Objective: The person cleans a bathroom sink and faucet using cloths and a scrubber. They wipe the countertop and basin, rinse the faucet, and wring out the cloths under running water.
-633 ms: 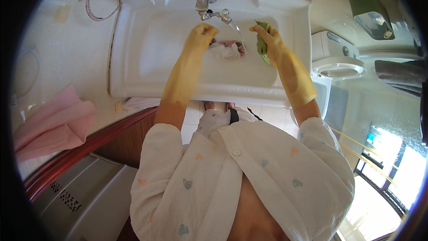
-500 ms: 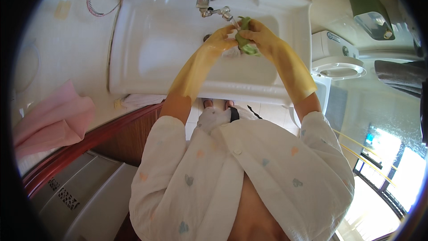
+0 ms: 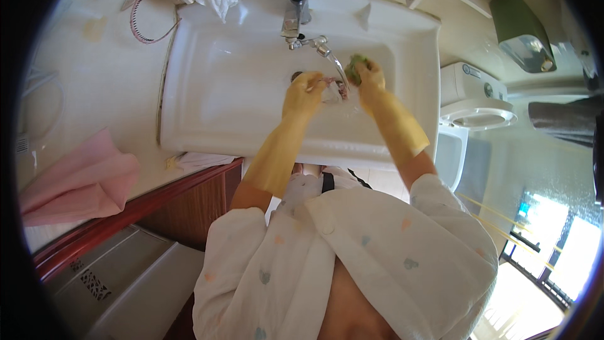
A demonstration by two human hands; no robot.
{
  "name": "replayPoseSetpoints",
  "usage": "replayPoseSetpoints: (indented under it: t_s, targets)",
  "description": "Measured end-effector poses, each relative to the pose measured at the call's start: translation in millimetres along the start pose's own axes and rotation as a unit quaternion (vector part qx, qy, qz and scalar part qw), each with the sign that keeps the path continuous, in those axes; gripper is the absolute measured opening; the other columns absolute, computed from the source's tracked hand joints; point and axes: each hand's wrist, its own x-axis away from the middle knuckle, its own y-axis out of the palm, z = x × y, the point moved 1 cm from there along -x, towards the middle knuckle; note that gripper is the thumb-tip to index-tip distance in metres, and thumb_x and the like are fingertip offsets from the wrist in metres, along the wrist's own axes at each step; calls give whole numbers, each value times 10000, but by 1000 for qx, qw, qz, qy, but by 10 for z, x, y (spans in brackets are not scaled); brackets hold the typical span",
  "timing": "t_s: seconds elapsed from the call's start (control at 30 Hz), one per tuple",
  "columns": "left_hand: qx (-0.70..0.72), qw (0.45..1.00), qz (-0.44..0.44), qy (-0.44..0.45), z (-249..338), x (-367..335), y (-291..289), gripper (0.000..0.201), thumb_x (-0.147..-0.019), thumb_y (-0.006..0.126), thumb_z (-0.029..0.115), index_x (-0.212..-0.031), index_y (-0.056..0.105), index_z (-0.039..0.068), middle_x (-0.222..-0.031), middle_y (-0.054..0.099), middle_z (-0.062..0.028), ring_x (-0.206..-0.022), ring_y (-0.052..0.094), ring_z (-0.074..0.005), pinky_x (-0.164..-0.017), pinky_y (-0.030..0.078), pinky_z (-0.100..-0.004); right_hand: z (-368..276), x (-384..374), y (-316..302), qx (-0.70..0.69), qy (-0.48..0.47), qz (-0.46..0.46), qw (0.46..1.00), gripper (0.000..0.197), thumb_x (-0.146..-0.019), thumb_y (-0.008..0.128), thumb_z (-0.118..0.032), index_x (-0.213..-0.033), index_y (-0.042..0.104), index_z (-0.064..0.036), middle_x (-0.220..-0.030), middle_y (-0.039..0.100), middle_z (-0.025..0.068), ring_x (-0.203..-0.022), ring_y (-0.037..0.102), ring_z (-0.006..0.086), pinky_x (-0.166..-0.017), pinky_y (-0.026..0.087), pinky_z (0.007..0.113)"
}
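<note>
Both my hands wear long yellow rubber gloves over a white sink [image 3: 220,110]. My right hand [image 3: 371,77] is closed on a crumpled green cloth [image 3: 356,69], held just right of the running water. On the left of the stream, my left hand [image 3: 306,87] pinches a small whitish, see-through piece with reddish-pink edges [image 3: 333,92]; its kind is not clear. Water from the swivel spout of the chrome tap [image 3: 296,16] falls between my hands, onto or beside this piece. The dark drain [image 3: 297,76] shows partly behind my left hand.
A white cloth [image 3: 216,0] hangs over the sink's back left corner. On the left counter lie a beaded hoop [image 3: 139,28] and a pink cloth [image 3: 85,179]. A green bin-like container [image 3: 519,22], a white machine [image 3: 472,82] and a toilet seat [image 3: 479,115] stand to the right.
My hands have parted: the green cloth, held between both before, is now bunched in my right hand. My left hand has taken hold of the whitish piece. The water stream now shows plainly.
</note>
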Motion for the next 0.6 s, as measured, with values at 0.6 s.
replayPoseSetpoints:
  t_s: [0.6]
  targets:
    - [-45, 999, 10, -22, -58, 156, -448, 373, -970, 683, 334, -1195, 690, 36, -1085, 738, -103, -918, 703, -187, -832, 540, -311, -454, -450, -1126, 798, -316, -93, 504, 531, -975, 538, -203, -1494, 469, -116, -1628, 334, 47, -1449, 389, 278, -1184, 339, 402]
